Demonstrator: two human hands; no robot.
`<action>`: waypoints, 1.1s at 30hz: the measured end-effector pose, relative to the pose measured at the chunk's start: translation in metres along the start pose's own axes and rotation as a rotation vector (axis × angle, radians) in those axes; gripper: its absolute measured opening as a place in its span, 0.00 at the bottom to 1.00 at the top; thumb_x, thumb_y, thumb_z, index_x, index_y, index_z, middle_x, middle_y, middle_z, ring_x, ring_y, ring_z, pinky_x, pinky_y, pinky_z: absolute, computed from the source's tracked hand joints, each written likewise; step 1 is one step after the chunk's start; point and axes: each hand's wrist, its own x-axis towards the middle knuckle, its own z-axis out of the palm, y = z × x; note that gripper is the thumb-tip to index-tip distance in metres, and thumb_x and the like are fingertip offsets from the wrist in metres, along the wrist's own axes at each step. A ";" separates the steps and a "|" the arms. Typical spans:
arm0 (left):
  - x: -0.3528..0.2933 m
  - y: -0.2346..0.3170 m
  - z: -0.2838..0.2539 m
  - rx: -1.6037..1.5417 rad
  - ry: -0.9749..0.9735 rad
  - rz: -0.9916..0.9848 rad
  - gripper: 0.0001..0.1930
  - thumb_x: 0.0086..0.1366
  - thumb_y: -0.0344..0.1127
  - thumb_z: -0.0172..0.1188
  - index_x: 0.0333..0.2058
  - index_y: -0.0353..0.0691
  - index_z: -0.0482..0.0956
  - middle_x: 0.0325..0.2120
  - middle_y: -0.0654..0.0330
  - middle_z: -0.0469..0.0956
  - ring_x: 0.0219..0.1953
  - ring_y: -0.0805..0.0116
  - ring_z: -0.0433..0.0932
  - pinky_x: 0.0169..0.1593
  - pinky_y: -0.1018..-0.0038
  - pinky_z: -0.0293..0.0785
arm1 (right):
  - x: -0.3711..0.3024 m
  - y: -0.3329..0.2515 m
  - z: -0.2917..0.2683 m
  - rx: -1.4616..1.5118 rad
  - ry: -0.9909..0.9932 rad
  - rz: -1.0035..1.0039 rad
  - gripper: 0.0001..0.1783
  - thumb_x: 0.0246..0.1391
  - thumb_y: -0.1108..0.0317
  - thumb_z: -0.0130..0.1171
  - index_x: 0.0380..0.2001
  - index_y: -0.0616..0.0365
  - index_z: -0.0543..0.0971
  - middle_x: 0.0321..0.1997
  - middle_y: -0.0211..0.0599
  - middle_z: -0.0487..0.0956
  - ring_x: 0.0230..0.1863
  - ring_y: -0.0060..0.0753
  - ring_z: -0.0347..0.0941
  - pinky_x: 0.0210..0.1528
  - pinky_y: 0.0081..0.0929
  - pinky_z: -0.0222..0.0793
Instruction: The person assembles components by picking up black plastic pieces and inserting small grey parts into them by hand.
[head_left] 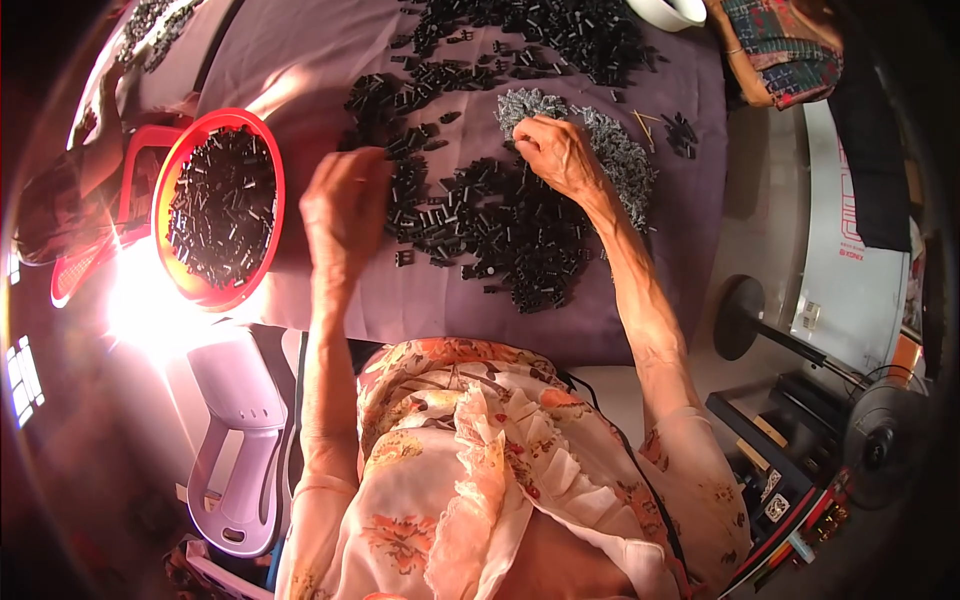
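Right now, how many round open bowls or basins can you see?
2: a red-rimmed round plastic basin full of small black pieces, left of your left hand, and a white bowl cut off at the top edge, right of centre. Others may be hidden.

Red lettering point(850, 212) and a small, unreadable label point(808, 317) mark the white panel point(855, 310).

The black pieces point(535, 240) heaped mid-frame look like hard plastic, smooth with small glints. The grey pieces point(625, 165) right of them look matt and rough in the mass. Beneath spreads a cloth point(690, 285), dull and softly creased. The red basin point(274, 165) at left is glossy plastic; the lilac chair point(238, 385) at lower left is smooth, shiny plastic. The blouse point(410, 480) at bottom centre is thin, ruffled cloth.
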 end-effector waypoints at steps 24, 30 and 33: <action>-0.028 0.019 0.077 -0.968 -0.258 -0.587 0.11 0.57 0.31 0.58 0.37 0.30 0.76 0.27 0.59 0.77 0.28 0.76 0.75 0.34 0.80 0.72 | -0.045 -0.053 -0.001 0.380 0.134 0.024 0.07 0.49 0.72 0.56 0.33 0.61 0.76 0.28 0.39 0.77 0.28 0.31 0.74 0.32 0.24 0.69; -0.017 0.016 0.076 -1.058 -0.184 -0.598 0.08 0.58 0.32 0.57 0.34 0.33 0.75 0.27 0.59 0.77 0.27 0.75 0.74 0.33 0.80 0.72 | -0.040 -0.023 0.010 -0.193 -0.039 -0.058 0.14 0.44 0.69 0.58 0.37 0.60 0.72 0.44 0.42 0.70 0.46 0.42 0.66 0.48 0.40 0.62; -0.019 0.013 0.077 -1.034 -0.174 -0.587 0.08 0.58 0.32 0.57 0.34 0.33 0.75 0.27 0.60 0.77 0.26 0.76 0.74 0.33 0.81 0.72 | -0.025 -0.025 0.021 -0.053 0.072 -0.290 0.15 0.44 0.71 0.58 0.38 0.57 0.73 0.45 0.41 0.70 0.49 0.40 0.65 0.50 0.37 0.62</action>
